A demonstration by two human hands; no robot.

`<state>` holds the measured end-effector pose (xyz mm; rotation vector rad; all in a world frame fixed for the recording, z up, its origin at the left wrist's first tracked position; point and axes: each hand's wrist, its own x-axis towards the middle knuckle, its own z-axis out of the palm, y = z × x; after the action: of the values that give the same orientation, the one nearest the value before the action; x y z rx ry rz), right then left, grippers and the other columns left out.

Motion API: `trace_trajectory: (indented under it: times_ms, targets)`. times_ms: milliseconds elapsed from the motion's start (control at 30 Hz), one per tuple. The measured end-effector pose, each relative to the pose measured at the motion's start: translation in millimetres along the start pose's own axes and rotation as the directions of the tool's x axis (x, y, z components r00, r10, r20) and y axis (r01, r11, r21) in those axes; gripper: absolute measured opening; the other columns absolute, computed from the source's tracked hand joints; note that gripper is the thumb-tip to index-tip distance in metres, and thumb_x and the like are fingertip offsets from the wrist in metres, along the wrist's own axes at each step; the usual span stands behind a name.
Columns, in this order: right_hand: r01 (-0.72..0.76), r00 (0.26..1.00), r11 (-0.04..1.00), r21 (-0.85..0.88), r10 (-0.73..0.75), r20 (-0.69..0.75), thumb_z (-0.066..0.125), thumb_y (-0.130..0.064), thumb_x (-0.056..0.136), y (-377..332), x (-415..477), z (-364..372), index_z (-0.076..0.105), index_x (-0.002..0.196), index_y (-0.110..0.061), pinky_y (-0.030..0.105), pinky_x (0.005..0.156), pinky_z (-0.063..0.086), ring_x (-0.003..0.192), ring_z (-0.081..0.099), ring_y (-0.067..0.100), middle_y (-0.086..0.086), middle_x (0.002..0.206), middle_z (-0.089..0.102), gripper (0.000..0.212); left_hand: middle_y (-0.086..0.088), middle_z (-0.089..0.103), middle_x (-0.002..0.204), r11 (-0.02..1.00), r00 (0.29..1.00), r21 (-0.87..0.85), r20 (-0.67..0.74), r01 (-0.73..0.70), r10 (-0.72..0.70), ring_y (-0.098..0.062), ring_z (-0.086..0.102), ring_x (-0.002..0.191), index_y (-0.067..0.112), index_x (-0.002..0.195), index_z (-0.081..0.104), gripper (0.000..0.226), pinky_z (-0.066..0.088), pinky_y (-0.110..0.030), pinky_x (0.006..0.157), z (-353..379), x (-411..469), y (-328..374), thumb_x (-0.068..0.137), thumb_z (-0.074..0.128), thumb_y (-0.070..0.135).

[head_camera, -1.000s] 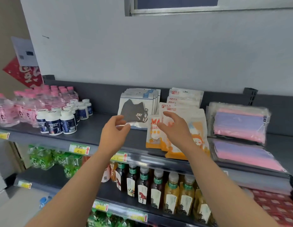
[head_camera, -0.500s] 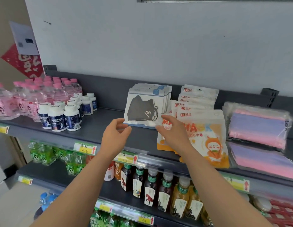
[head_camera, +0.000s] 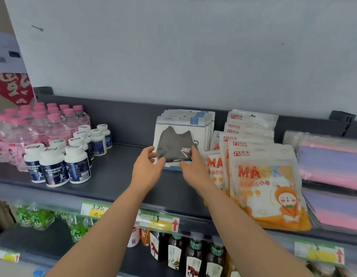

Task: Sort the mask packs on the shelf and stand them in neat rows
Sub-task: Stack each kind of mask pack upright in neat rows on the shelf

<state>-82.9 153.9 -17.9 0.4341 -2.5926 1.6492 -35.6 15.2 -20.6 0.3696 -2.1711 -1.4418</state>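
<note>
One head-worn wide-angle camera is facing forward and slightly downward, sitting near the dark grey metal shelf (head_camera: 117,172), with the person's bare forearms (head_camera: 105,222) entering from the bottom edge.

Upright grey-mask packs (head_camera: 181,134) just beside slumped orange MASK packs (head_camera: 267,182)

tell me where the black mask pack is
Head view, shelf centre: the black mask pack fronts its stack, left of the orange MASK packs, right of the white bottles.
</note>
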Motion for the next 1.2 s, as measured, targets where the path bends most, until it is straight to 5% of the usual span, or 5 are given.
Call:
trace_trajectory:
  times_ms: [333,600,867,1000,1200]
  targets:
    - [-0.085,0.970,0.996,-0.022,0.077,-0.230,0.042,-0.017,0.097,-7.7,41.1,8.0,0.016,0.152,-0.014,0.043,0.120,0.022,0.146,0.022,0.022,0.000,0.159,0.020,0.061,-0.010,0.018,0.158,0.999,0.991,0.032,0.134,0.013,-0.017,-0.028,0.026,0.143,0.013,0.155,0.011,0.088,0.029,-0.043,0.113,5.1,79.6,-17.2,0.088,0.066,0.032]
    - [-0.113,0.937,0.992,0.059,0.126,-0.325,0.036,-0.013,0.102,-2.5,58.9,-7.8,0.029,0.146,-0.013,0.019,0.094,0.028,0.120,0.037,0.008,-0.007,0.130,0.037,0.044,-0.006,0.050,0.141,0.985,0.955,-0.115,0.284,0.126,-0.089,-0.025,0.050,0.127,0.009,0.149,0.024,0.092,0.042,-0.041,0.106,24.4,124.6,-30.9,0.079,0.076,0.038]
    - [-0.153,0.928,0.972,0.181,0.204,-0.312,0.046,-0.046,0.097,2.5,89.9,-13.1,0.013,0.155,-0.020,0.038,0.108,0.037,0.137,0.039,0.024,0.004,0.154,0.035,0.072,0.008,0.056,0.114,0.981,0.958,-0.192,0.277,-0.019,0.073,-0.013,0.057,0.104,0.016,0.134,0.042,0.055,0.044,-0.024,0.082,45.3,127.6,-24.4,0.088,0.069,0.029]
    - [-0.082,0.933,0.981,0.178,0.139,-0.332,0.057,-0.016,0.091,12.3,98.3,-13.9,0.040,0.130,-0.022,0.028,0.084,0.049,0.104,0.056,0.013,0.000,0.125,0.056,0.044,0.012,0.054,0.111,0.978,0.960,-0.197,0.256,-0.065,0.115,0.002,0.055,0.091,0.019,0.134,0.038,0.054,0.041,-0.010,0.064,48.3,124.6,-23.6,0.089,0.068,0.025]
    - [-0.010,0.932,0.984,0.177,0.073,-0.355,0.060,-0.008,0.089,16.7,99.5,-12.8,0.040,0.126,-0.028,0.024,0.079,0.052,0.099,0.057,0.007,-0.004,0.119,0.056,0.046,0.008,0.052,0.123,0.980,0.951,-0.138,0.256,-0.141,0.173,-0.011,0.055,0.110,0.026,0.134,0.031,0.060,0.042,-0.021,0.083,45.4,123.0,-27.5,0.087,0.064,0.008]
